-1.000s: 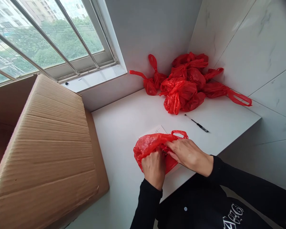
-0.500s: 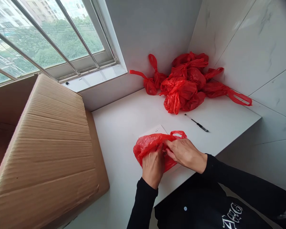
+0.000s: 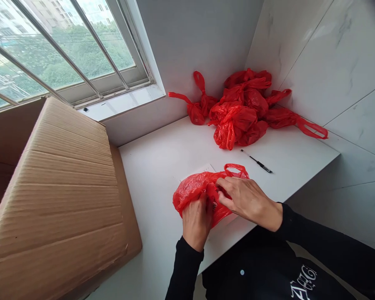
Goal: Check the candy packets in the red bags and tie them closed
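An opened red plastic bag [image 3: 190, 187] lies near the table's front edge, with a handle loop at its upper right. My left hand [image 3: 196, 216] reaches into the bag's mouth, and its fingertips are hidden by red plastic. On the bag's right side my right hand [image 3: 242, 196] has bent fingers closed on the bag's edge. Small dark items, too small to identify, show between the two hands. Partly under the bag is a white paper [image 3: 210, 168] with small marks.
Several knotted red bags [image 3: 240, 112] are heaped at the table's back corner. A black pen [image 3: 261, 164] lies right of the paper. A large cardboard box [image 3: 65, 196] stands at the left, below a barred window [image 3: 81, 50]. White table [image 3: 156, 162] borders the walls.
My right hand has shifted slightly right, away from my left hand, and the bag's opening between them looks wider. The handle loop has spread a little. My left hand moved slightly left.
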Motion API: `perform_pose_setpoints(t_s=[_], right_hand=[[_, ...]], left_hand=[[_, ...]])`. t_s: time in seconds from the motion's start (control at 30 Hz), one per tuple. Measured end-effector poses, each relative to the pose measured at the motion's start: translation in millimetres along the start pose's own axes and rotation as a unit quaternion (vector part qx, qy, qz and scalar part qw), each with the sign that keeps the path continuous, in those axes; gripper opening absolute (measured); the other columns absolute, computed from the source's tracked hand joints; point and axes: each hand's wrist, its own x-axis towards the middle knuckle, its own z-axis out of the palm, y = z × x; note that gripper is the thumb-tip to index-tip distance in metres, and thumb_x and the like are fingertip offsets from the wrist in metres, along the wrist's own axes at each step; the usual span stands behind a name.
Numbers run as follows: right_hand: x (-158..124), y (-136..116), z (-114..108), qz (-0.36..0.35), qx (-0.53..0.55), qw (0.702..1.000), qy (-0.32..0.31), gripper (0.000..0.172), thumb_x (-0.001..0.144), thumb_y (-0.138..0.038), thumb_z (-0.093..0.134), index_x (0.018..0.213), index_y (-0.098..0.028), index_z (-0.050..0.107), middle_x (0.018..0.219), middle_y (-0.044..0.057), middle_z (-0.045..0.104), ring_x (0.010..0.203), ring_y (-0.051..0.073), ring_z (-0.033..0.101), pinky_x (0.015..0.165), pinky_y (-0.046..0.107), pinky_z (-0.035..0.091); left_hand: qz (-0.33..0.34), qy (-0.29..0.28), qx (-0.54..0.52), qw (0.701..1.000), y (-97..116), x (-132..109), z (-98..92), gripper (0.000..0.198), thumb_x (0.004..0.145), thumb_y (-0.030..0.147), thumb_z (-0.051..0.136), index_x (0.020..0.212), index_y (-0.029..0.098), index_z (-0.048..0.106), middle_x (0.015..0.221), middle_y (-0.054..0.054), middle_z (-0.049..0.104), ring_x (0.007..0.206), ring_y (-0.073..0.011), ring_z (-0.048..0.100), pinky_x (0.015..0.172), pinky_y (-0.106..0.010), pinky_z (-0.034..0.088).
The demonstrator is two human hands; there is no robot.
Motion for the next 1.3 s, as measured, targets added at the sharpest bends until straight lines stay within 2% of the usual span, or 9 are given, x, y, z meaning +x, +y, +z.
perform_pose_setpoints(t_s=[0.1, 0.2, 0.33, 0.4, 0.57, 0.9, 1.07, 1.17, 1.3], right_hand=[[-2.1, -2.2, 3.4, -0.038, 0.018, 0.999, 0.003, 0.022, 0.098, -0.024, 0.054, 0.119, -0.02, 0.057, 0.085, 0.002, 0.066, 0.076, 0.018, 0.063, 0.065, 0.03, 0.04], [-9.1, 3.7, 6.6, -0.072, 0.001, 0.997, 0.016, 0.018, 0.098, -0.021, 0.054, 0.114, -0.016, 0.058, 0.092, 0.007, 0.068, 0.077, 0.019, 0.065, 0.066, 0.032, 0.043], [-13.1, 9.5, 3.0, -0.071, -0.039, 0.997, -0.019, 0.015, 0.098, -0.019, 0.054, 0.109, -0.014, 0.062, 0.087, 0.008, 0.069, 0.074, 0.021, 0.066, 0.066, 0.033, 0.044], [-11.2, 9.1, -0.6, -0.053, -0.055, 0.995, -0.068, 0.015, 0.098, -0.021, 0.055, 0.109, -0.015, 0.063, 0.081, 0.006, 0.069, 0.072, 0.022, 0.066, 0.064, 0.034, 0.042], [-5.0, 8.5, -2.4, -0.003, -0.115, 0.985, -0.13, 0.023, 0.102, -0.028, 0.049, 0.093, -0.015, 0.065, 0.075, 0.007, 0.068, 0.069, 0.023, 0.065, 0.057, 0.033, 0.033], [-2.1, 3.6, -2.0, 0.0, -0.116, 0.986, -0.124, 0.018, 0.101, -0.027, 0.048, 0.101, -0.016, 0.063, 0.077, 0.006, 0.068, 0.068, 0.022, 0.065, 0.054, 0.032, 0.025], [-0.7, 5.6, 0.9, 0.005, -0.116, 0.986, -0.123, 0.021, 0.101, -0.029, 0.05, 0.106, -0.014, 0.063, 0.08, 0.007, 0.07, 0.071, 0.023, 0.068, 0.054, 0.031, 0.026], [-0.3, 6.5, 1.1, 0.011, -0.112, 0.987, -0.118, 0.021, 0.1, -0.029, 0.052, 0.112, -0.015, 0.062, 0.076, 0.006, 0.07, 0.067, 0.023, 0.068, 0.053, 0.031, 0.026], [-2.0, 7.8, -4.2, 0.023, -0.089, 0.991, -0.093, 0.02, 0.1, -0.029, 0.052, 0.115, -0.017, 0.06, 0.07, 0.003, 0.068, 0.062, 0.023, 0.067, 0.051, 0.031, 0.031]], left_hand=[[-0.036, 0.02, -0.003, 0.999, 0.3, -1.7, -4.2, 0.023, 0.098, 0.018, 0.044, 0.081, 0.02, 0.06, 0.069, -0.001, 0.066, 0.054, -0.0139, 0.057, 0.05, -0.028, 0.029], [-0.062, 0.037, 0.0, 0.997, 3.5, -3.8, -6.5, 0.032, 0.102, 0.02, 0.037, 0.079, 0.019, 0.06, 0.064, -0.001, 0.063, 0.052, -0.0143, 0.055, 0.05, -0.028, 0.029], [-0.031, 0.028, 0.012, 0.999, 8.9, -0.7, -2.8, 0.029, 0.1, 0.022, 0.045, 0.122, 0.024, 0.063, 0.087, -0.003, 0.071, 0.067, -0.0167, 0.065, 0.056, -0.027, 0.037], [-0.014, 0.014, 0.03, 0.999, 9.6, 2.7, 0.3, 0.034, 0.099, 0.022, 0.048, 0.129, 0.028, 0.061, 0.089, -0.002, 0.072, 0.069, -0.0181, 0.066, 0.056, -0.028, 0.038], [-0.017, 0.015, 0.044, 0.999, 7.7, 8.2, 1.9, 0.021, 0.098, 0.019, 0.048, 0.098, 0.02, 0.069, 0.084, -0.004, 0.072, 0.074, -0.021, 0.067, 0.062, -0.031, 0.041], [-0.063, 0.058, 0.032, 0.996, 5.1, 13.8, 8.1, 0.037, 0.104, 0.022, 0.038, 0.083, 0.018, 0.069, 0.066, -0.003, 0.067, 0.057, -0.0163, 0.062, 0.052, -0.028, 0.036], [-0.016, 0.037, 0.027, 0.999, 8.1, 5.3, 16.6, 0.029, 0.098, 0.018, 0.051, 0.12, 0.024, 0.068, 0.094, -0.005, 0.073, 0.067, -0.0175, 0.068, 0.052, -0.026, 0.04], [0.003, 0.032, 0.025, 0.999, 9.4, 0.2, 11.9, 0.035, 0.097, 0.013, 0.05, 0.127, 0.024, 0.065, 0.092, -0.004, 0.073, 0.069, -0.018, 0.068, 0.055, -0.027, 0.043], [0.009, 0.114, 0.024, 0.993, 9.6, -8.3, -3.8, 0.029, 0.098, 0.016, 0.05, 0.124, 0.018, 0.063, 0.086, -0.003, 0.07, 0.072, -0.0178, 0.065, 0.062, -0.029, 0.047]])
